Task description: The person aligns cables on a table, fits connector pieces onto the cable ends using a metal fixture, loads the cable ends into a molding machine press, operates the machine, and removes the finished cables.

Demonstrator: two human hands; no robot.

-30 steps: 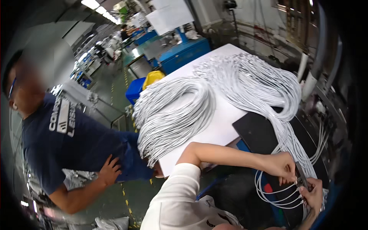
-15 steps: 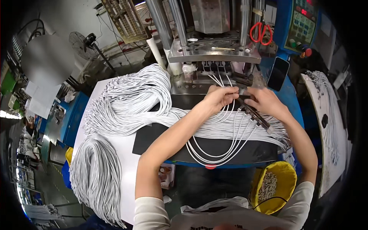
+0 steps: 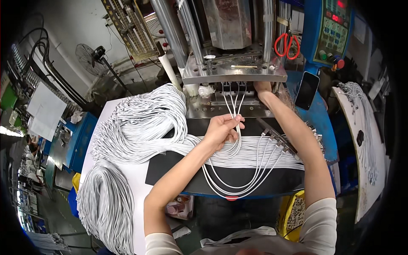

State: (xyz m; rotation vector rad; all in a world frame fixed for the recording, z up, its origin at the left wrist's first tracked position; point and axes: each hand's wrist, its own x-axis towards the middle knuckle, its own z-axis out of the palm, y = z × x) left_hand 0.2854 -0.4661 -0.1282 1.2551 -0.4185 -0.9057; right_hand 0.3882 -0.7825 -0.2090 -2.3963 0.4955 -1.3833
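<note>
My left hand is closed around a few white cables, just in front of the press. Their far ends run up under the steel plate, where dark connectors hang at its front edge. My right hand reaches beneath the right side of that plate; its fingers are hidden there. A dark metal bar fixture with cable ends seated along it lies slantwise on the cable bundle, left of my right forearm. White cable loops hang from it toward the table's front edge.
Large bundles of white cable and grey-white cable cover the table's left side. Red-handled scissors, a phone and a control panel are at the right. A yellow bin holds small parts below the table.
My right hand has left the bar fixture and gone under the press plate. My left hand has moved left and nearer, with the cables in it. The view has tilted slightly upward.
</note>
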